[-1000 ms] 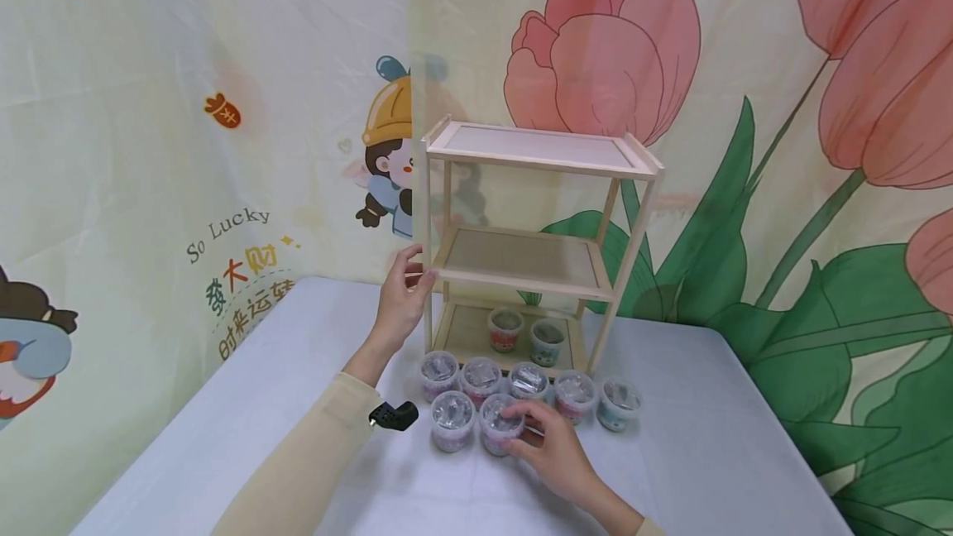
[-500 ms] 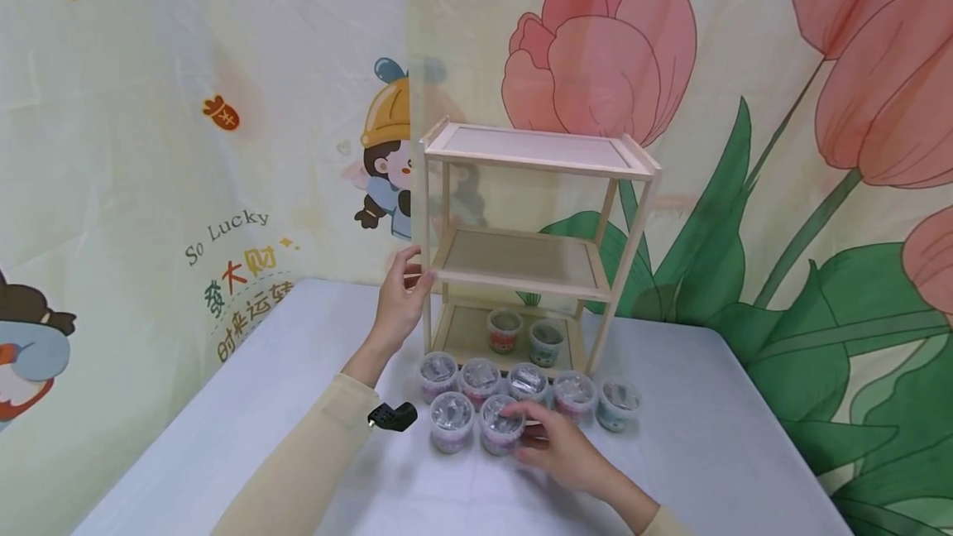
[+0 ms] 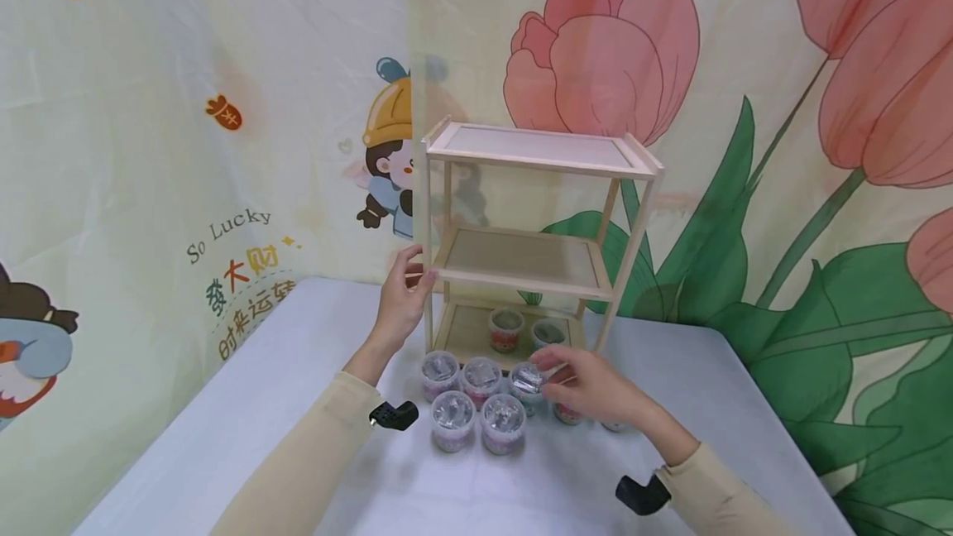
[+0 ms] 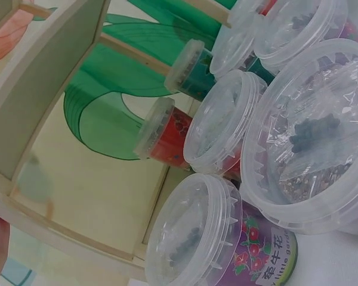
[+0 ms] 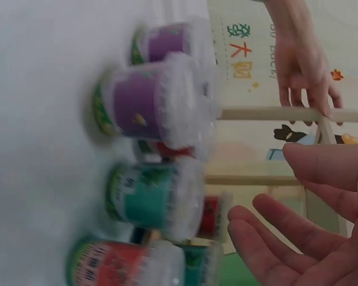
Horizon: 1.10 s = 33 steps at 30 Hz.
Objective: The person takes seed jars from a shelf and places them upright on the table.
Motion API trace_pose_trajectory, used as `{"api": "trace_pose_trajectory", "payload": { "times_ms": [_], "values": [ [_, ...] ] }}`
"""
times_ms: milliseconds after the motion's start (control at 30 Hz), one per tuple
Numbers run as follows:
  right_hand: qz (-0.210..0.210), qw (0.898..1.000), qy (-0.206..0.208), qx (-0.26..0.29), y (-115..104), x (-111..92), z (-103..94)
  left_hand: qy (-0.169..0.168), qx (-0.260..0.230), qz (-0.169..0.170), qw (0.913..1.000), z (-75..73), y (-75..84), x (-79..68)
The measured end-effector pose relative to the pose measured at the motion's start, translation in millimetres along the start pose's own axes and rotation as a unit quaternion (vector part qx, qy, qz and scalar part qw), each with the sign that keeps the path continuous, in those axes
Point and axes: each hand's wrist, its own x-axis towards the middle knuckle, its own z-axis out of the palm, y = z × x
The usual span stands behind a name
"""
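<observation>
My left hand [image 3: 402, 296] grips the left front post of a small three-tier wooden shelf [image 3: 524, 257] at middle-tier height. In the right wrist view, its fingers curl about that post. My right hand [image 3: 588, 383] hovers over the front cups, fingers spread and holding nothing. Nearest its fingertips is a lidded plastic cup [image 3: 528, 381], whose label shows teal [image 5: 146, 196] in the right wrist view. Two purple-labelled cups, one left [image 3: 452, 420] and one right [image 3: 502, 424], stand in front. The right hand partly hides a red-labelled cup [image 3: 567, 413].
On the bottom tier stand a red cup [image 3: 505, 331] and a teal cup [image 3: 547, 334]. Two more cups, one [image 3: 439, 376] at the left and one [image 3: 481, 379] beside it, stand before the shelf. Another cup [image 3: 615, 427] is mostly hidden. A white cloth [image 3: 298, 370] covers the table.
My right hand has left the right front purple cup and moved back and to the right, over the second row. That cup stays in place. The left hand keeps its grip on the post.
</observation>
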Motion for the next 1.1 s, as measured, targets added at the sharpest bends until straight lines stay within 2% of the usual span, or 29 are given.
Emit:
{"api": "trace_pose_trajectory", "payload": {
  "times_ms": [167,333,467,633,867,1100],
  "values": [
    [-0.039,0.998,0.012,-0.038,3,28,-15.2,-0.002,0.001,-0.002,1.0000,1.2,-1.0,0.5],
    [-0.018,0.995,0.007,-0.094,12,58,-19.0,-0.003,0.005,-0.002,1.0000,0.9,-0.7,-0.3],
    [0.008,0.989,-0.002,-0.146,21,81,-18.2,0.002,0.003,0.001,1.0000,-0.1,0.8,-1.6],
    [0.038,0.982,-0.022,-0.181,32,104,-13.9,-0.002,0.004,0.003,1.0000,0.9,0.0,-1.0],
    [0.084,0.984,-0.031,-0.157,51,126,-5.3,0.002,-0.002,0.010,0.9999,1.4,-1.8,0.0],
    [0.094,0.984,-0.028,-0.146,78,142,6.5,0.007,0.005,0.010,0.9999,1.7,-2.6,0.1]
  ]
}}
